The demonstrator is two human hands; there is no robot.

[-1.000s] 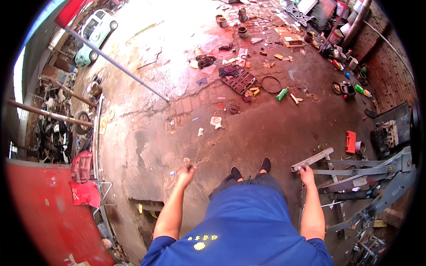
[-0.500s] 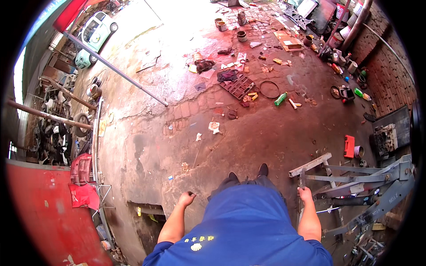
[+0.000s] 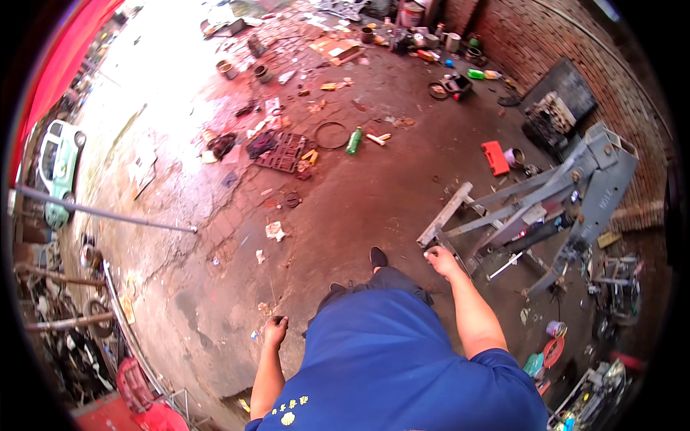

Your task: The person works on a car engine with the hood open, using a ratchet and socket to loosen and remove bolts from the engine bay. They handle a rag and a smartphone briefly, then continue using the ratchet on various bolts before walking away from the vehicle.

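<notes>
My left hand [image 3: 275, 331] hangs low beside my body over the concrete floor, fingers curled in, with nothing showing in it. Farther forward, my right hand [image 3: 440, 261] is raised with bent fingers, and I see no object in it. Just beyond it lies the near end of a grey steel hoist frame [image 3: 607, 188] with angled beams and legs. The hand overlaps the edge of a pale leg [image 3: 447, 213] in the picture; whether they touch I cannot tell. A thin silvery rod [image 3: 505, 266] lies to the right of that hand.
An orange-red case [image 3: 495, 158] and an engine block [image 3: 550, 121] lie beyond the hoist. Ahead are a green bottle [image 3: 353, 141], a black ring [image 3: 332, 135] and an open tool case [image 3: 282, 151]. A slanting pole [image 3: 108, 213] crosses at left; a brick wall [image 3: 568, 43] stands right.
My view and body have turned to the right, bringing the hoist frame closer to the middle. My right hand has swung forward beside it, while my left hand has dropped back.
</notes>
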